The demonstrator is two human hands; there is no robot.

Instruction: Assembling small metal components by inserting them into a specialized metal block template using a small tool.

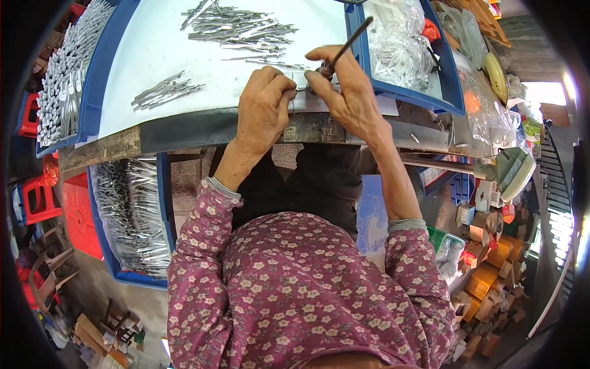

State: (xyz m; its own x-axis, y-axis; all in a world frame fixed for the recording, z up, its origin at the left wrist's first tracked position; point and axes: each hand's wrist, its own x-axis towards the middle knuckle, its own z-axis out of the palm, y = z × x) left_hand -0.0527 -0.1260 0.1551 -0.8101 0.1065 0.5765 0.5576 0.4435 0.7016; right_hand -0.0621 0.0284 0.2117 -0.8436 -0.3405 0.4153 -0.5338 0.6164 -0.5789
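Observation:
My left hand (263,109) is at the front edge of the white work surface (153,43), thumb and fingers pinched on a slim metal piece (300,90), mostly hidden by the fingertips. Close beside it on the right, my right hand (355,101) is closed round the brownish lower end of a dark rod-shaped tool (351,43). The rod slants up and to the right; its working end is hidden in my fingers. Beyond my hands lies a loose heap of slim metal pieces (243,27). A smaller bunch of similar metal pieces (165,92) lies to the left.
A blue tray (91,117) of stacked silvery pieces stands at the left. Another blue bin (452,92) at the right holds clear plastic bags. Below the worn table edge (184,130), a third blue crate (110,261) holds metal parts. Cardboard boxes (482,286) crowd the right floor.

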